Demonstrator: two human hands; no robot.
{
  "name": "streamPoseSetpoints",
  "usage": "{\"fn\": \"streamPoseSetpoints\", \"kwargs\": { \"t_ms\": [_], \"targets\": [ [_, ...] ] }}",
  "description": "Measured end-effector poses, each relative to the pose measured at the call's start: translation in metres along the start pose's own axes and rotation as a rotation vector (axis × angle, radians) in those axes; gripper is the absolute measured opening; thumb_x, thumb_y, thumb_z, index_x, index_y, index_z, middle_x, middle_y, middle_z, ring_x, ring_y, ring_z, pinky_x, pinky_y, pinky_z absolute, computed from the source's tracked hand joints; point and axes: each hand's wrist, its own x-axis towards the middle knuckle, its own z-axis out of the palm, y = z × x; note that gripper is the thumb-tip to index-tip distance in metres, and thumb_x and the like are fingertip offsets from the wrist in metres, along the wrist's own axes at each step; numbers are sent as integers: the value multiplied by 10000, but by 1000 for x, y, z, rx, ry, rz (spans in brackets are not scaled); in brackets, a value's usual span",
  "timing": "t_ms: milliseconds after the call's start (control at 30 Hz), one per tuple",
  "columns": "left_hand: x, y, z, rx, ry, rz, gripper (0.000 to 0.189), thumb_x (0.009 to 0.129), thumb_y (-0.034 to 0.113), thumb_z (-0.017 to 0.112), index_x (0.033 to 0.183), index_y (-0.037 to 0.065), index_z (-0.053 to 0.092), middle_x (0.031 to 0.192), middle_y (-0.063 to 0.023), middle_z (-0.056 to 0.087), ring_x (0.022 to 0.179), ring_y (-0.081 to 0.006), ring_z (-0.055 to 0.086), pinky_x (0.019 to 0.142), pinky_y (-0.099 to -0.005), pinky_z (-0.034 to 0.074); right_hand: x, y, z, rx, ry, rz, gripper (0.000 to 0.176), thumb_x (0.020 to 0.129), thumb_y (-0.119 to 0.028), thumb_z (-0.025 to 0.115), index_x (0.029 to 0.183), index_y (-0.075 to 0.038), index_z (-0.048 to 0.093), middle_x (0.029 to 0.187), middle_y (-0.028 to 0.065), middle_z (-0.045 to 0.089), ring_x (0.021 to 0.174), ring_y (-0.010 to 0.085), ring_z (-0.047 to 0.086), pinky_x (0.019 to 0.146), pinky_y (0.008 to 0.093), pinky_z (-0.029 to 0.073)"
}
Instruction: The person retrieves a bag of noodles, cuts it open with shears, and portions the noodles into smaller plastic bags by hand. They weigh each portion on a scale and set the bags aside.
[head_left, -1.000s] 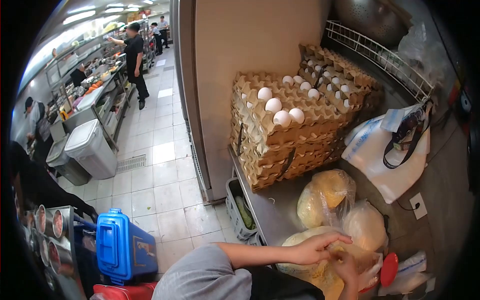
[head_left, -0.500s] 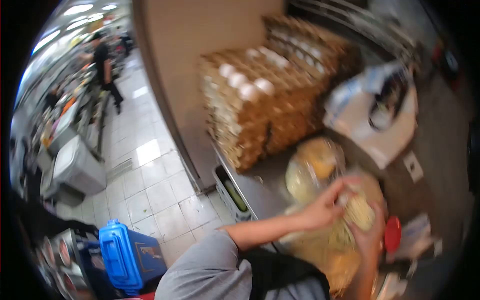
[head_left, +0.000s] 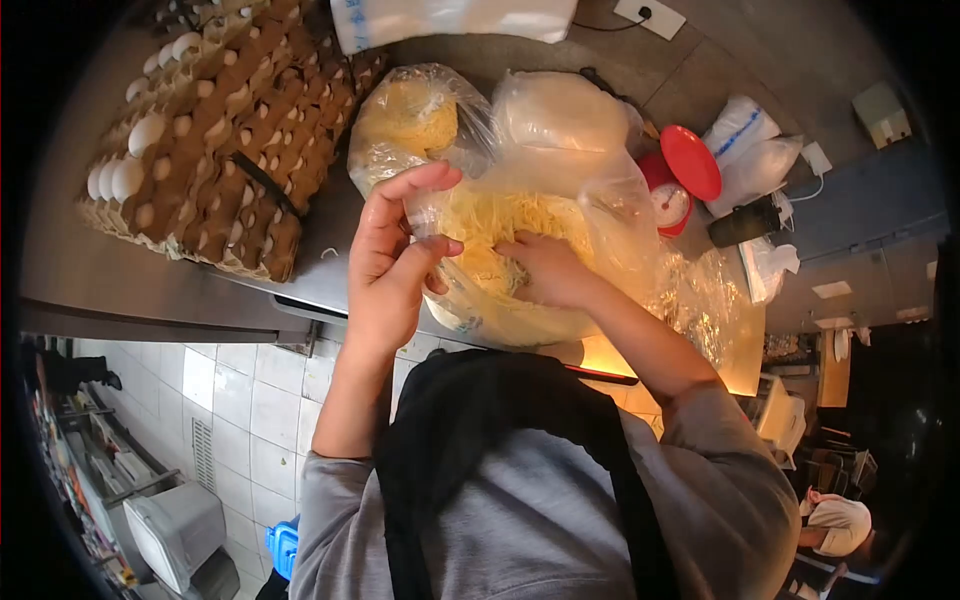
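A large clear plastic bag [head_left: 615,215] lies opened on the counter, full of thin yellow noodles [head_left: 490,215]. My right hand [head_left: 550,272] reaches down into it, fingers curled into the noodles and their tips partly hidden. At the bag's left rim my left hand [head_left: 390,265] is raised, thumb and fingers apart, with no noodles in it. Behind my left hand stands a second clear bag of noodles [head_left: 420,115]. Beside that, farther back, rests a whitish filled plastic bag [head_left: 560,112].
Stacked cardboard egg trays [head_left: 225,135] with some white eggs stand at the left. To the right are a red dial scale [head_left: 668,195] with a red pan [head_left: 691,163], crumpled clear plastic [head_left: 700,310] and a dark cylinder [head_left: 743,222]. Another person [head_left: 838,523] is far right.
My view has swung to the right. The hands were together around a clump of noodles; now they are apart, the right in the bag, the left without noodles.
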Motion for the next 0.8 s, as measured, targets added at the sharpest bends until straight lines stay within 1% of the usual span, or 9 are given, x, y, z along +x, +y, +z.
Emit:
{"fn": "streamPoseSetpoints", "kwargs": {
  "t_ms": [67,167,267,300,400,500,600,700,800],
  "targets": [
    [-4,1,0,26,-15,1,495,738,-80,414,1215,50,435,1216,-83,499,766,-76,559,496,-136,418,4,-2,-3,9,-102,12,455,600,-71,676,1045,-46,584,979,135,568,936,289,554,811,357,440],
    [-5,-2,-4,20,-10,7,471,744,-77,417,1198,46,442,1221,-84,496,760,-74,559,499,-137,419,3,-36,-70,45,53,-70,480,576,4,633,1052,-48,593,1016,128,572,964,280,552,818,338,441],
    [-6,-2,-3,8,23,-2,481,732,-94,415,1192,43,442,1214,-121,508,735,-87,568,492,-143,409,-4,-52,-99,121,290,-172,477,575,24,617,1045,-52,599,1024,129,570,972,268,552,818,333,438],
    [-6,-1,-2,2,38,-4,488,726,-103,414,1191,43,442,1210,-140,514,723,-94,573,488,-145,404,-5,-42,-72,180,269,-75,478,578,28,607,1050,-53,589,1017,131,570,976,250,551,832,318,429],
    [-5,-3,-3,0,-30,28,432,755,-72,431,1173,33,454,1220,-80,499,756,-67,558,499,-143,422,-3,-10,16,-99,-170,85,496,576,21,607,1066,-55,574,1037,121,562,977,237,552,840,315,425],
    [-8,1,-4,93,-36,-3,417,762,-68,434,1167,30,459,1218,-86,501,752,-66,561,496,-144,422,-2,-19,-25,27,193,-7,521,571,9,612,1085,-65,563,1083,114,552,994,259,547,855,326,421],
    [-5,-4,-7,17,-2,0,418,765,-69,435,1171,28,460,1216,-89,503,748,-66,565,493,-143,421,-8,-51,-96,250,259,-30,517,572,11,605,1082,-69,569,1143,126,537,1050,288,522,883,342,413],
    [-5,-3,-9,4,-12,-4,424,763,-70,438,1174,32,463,1210,-85,506,754,-65,563,488,-143,419,-20,-48,-81,-285,308,-64,522,574,6,603,1090,-65,563,1162,133,536,1098,290,496,898,349,403],
    [-7,-2,-6,20,-61,-28,442,754,-78,429,1176,49,473,1202,-68,504,768,-62,557,488,-142,417,-2,-40,-40,44,116,-65,425,658,-90,604,1080,-65,566,1179,131,529,1111,282,487,899,368,401]
  ]
}}
